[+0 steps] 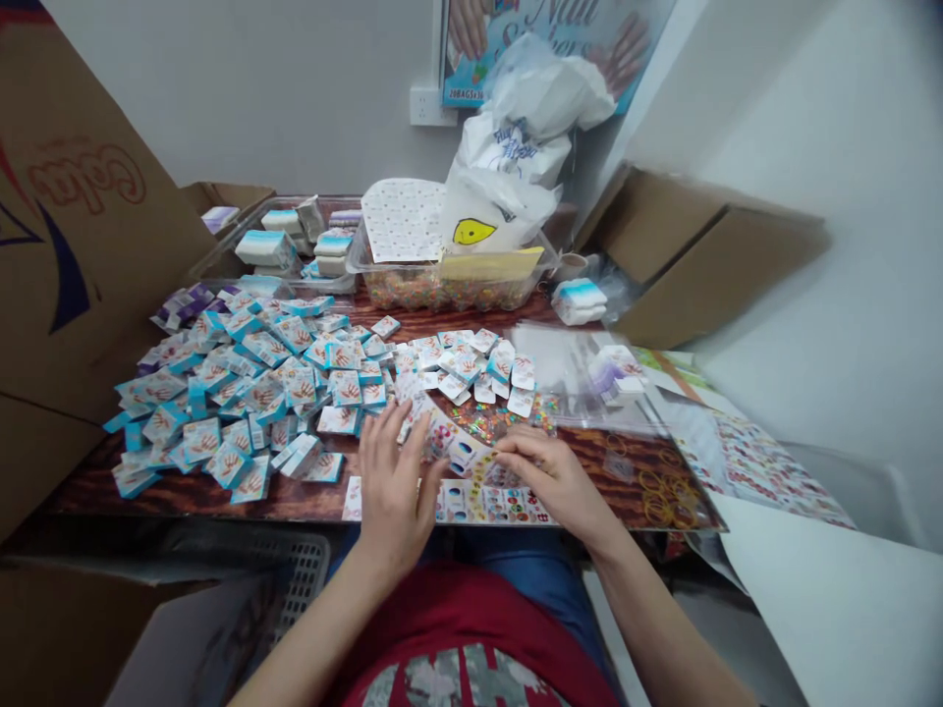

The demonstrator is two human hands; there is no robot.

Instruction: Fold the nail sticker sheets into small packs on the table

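Poster (530, 20) on the wall: I read large script "Nail S…", the rest hidden. Its lower left corner reads "20BAGSx36", cut off there.
Cardboard box (81, 226) at my left: red script logo, not legible to me.
White plastic bag (508, 147): blue print, too blurred.
Sticker sheet (508, 503) at the table edge: print too small.

My L hand (394, 491) flat, palm down, fingers spread, at near edge of tabletop (184, 491). R hand (549, 476) just beside it, fingers curled, tips pointing left. Both forearms bare, angled inward.
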